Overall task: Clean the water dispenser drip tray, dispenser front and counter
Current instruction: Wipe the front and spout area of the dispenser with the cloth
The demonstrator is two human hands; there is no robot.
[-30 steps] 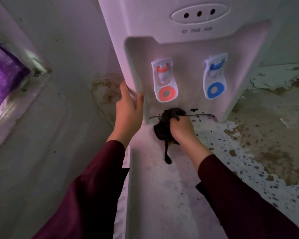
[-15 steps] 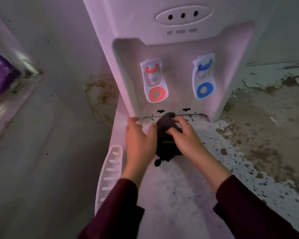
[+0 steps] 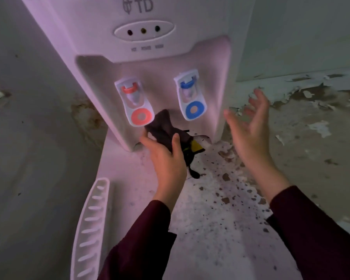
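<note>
A white water dispenser (image 3: 101, 33) stands on the counter (image 3: 216, 225), with a red tap (image 3: 134, 104) and a blue tap (image 3: 191, 96) in its recess. My left hand (image 3: 166, 158) grips a dark cloth (image 3: 164, 128) with a yellow patch, held against the recess just below and between the taps. My right hand (image 3: 249, 128) hovers to the right of the dispenser with its fingers spread, holding nothing. The white slotted drip tray (image 3: 89, 225) lies on the counter's left edge, out of the dispenser.
The counter surface is speckled with brown flaking spots to the right. The wall (image 3: 321, 110) behind shows peeling paint, and a stained wall (image 3: 38, 138) runs close along the left.
The cloth passed from my right hand to my left hand, which lifted it up against the recess. My right hand let go and moved away to the right. The view tilted up.
</note>
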